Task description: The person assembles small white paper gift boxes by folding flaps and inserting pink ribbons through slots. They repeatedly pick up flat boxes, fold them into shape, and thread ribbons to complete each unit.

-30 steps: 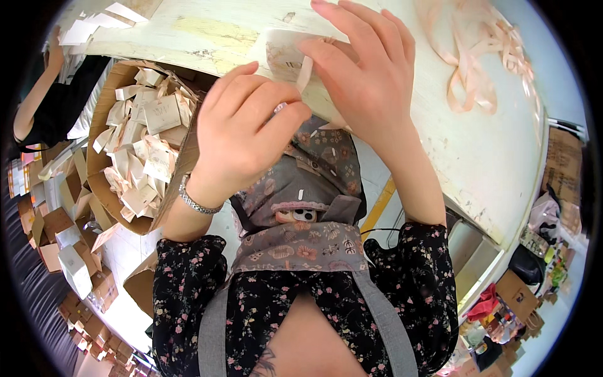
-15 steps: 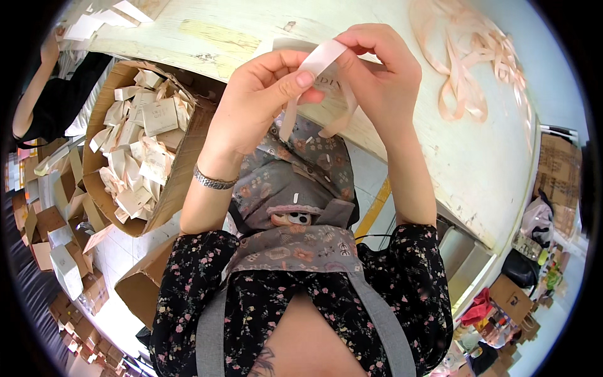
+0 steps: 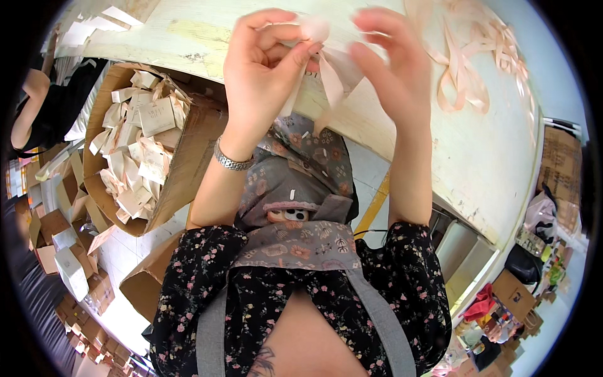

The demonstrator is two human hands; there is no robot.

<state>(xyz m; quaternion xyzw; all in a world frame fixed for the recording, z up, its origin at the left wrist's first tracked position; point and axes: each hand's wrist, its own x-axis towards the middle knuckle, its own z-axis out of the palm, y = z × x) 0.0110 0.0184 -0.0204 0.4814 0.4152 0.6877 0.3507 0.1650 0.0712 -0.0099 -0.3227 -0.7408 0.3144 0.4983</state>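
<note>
A pale pink satin ribbon (image 3: 331,78) is pinched between the thumb and fingers of my left hand (image 3: 267,72). The ribbon forms a loop above the fingertips, and its tails hang down past the table's front edge. My right hand (image 3: 397,72) is just to the right, its thumb and fingers spread apart with nothing between them. Motion blurs its fingertips. Behind the ribbon, a pale paper piece with print (image 3: 350,65) shows between the hands. Most of it is hidden, and whether the ribbon is fixed to it I cannot tell.
More pink ribbon (image 3: 463,85) lies loosely heaped on the white table (image 3: 465,157) at the right. Left of me stands an open carton (image 3: 204,135) full of small cream packages (image 3: 157,117). Another person's arm (image 3: 30,103) is at far left, near white cards (image 3: 119,17).
My right hand has let go of the ribbon and moved slightly right, its fingers opening. My left hand, still pinching the ribbon, has moved up and a little to the right.
</note>
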